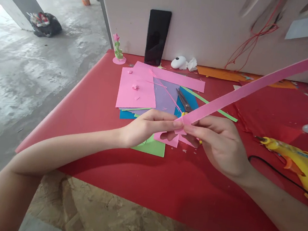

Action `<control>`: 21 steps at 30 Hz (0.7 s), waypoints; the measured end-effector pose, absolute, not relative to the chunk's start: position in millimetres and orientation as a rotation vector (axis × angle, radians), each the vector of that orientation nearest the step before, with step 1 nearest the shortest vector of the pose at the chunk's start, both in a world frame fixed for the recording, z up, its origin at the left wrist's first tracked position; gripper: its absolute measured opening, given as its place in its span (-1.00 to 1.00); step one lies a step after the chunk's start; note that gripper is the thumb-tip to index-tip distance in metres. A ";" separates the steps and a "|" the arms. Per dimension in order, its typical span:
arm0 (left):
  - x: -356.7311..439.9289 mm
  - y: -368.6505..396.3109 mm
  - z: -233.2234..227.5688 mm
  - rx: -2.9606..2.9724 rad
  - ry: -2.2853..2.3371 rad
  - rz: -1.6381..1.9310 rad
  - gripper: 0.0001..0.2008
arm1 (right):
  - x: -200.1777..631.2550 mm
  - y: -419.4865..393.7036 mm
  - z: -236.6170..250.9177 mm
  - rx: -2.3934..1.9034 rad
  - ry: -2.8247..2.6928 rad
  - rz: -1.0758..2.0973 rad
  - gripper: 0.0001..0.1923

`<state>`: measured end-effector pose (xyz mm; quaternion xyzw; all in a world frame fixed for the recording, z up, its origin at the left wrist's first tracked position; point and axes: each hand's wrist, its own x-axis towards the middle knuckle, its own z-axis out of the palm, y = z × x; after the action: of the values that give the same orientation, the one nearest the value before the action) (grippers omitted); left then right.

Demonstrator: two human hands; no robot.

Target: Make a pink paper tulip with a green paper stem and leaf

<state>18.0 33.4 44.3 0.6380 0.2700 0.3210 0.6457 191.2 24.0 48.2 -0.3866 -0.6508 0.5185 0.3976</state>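
A long pink paper strip (260, 83) slants from the middle of the view up to the right edge. My left hand (148, 127) and my right hand (218, 143) both pinch its lower end, fingertips meeting above the red table cover (110, 102). Under the hands lie a small pink paper piece (167, 140) and a green sheet (152, 147). Behind them is a pile of coloured paper sheets (137, 90) with scissors (183, 101) on top.
A yellow glue gun (298, 163) with a black cord lies at the right. A black phone (157, 37) leans on the white board behind. A small paper tree (118, 50), a white object (178, 62) and orange paper (219, 73) stand at the back.
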 end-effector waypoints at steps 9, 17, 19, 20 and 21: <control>18.6 32.2 43.1 1.335 0.666 0.767 -0.54 | 194.2 28.3 61.0 -0.841 -2.161 0.801 -0.80; 21.6 34.3 46.5 1.100 0.655 0.682 -0.51 | 198.5 36.4 48.7 -0.789 -2.373 -0.082 -0.75; 22.1 36.2 44.3 1.019 0.649 0.613 -0.52 | 199.8 39.7 47.6 -0.752 -2.417 -0.152 -0.74; 22.2 36.8 42.7 0.995 0.644 0.579 -0.52 | 200.5 41.2 47.7 -0.731 -2.442 -0.159 -0.74; 22.3 37.2 40.9 0.981 0.638 0.551 -0.53 | 201.2 42.5 48.1 -0.702 -2.471 -0.174 -0.72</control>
<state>22.3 37.2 40.9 0.4572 0.2971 0.2567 0.7980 201.2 42.5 48.1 -0.2617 -0.9215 -0.0647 0.2796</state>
